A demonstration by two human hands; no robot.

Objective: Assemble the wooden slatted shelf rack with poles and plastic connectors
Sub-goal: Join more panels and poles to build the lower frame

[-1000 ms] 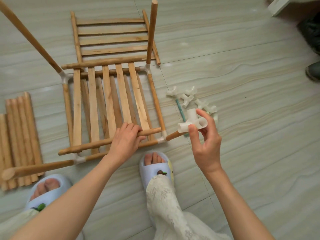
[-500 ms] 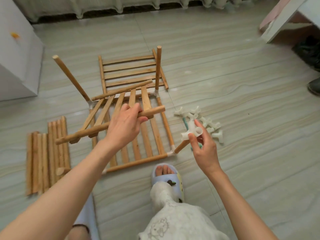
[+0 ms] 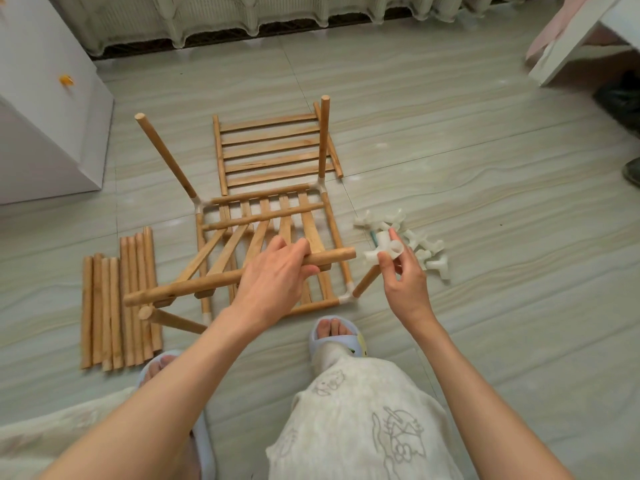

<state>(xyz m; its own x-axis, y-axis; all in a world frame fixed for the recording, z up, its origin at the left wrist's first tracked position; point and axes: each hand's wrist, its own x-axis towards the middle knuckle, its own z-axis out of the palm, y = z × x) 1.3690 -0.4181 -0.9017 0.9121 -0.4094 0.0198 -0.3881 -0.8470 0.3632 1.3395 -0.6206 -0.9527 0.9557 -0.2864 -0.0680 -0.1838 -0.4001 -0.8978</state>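
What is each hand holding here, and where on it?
Left hand grips the slatted panel by its near end rail. Right hand pinches a white plastic connector at its body.

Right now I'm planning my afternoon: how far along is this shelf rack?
Done: a base frame with four corner connectors and poles. In hand: left hand grips a slatted panel; right hand pinches a white connector. Left: another panel, spare poles, loose connectors.
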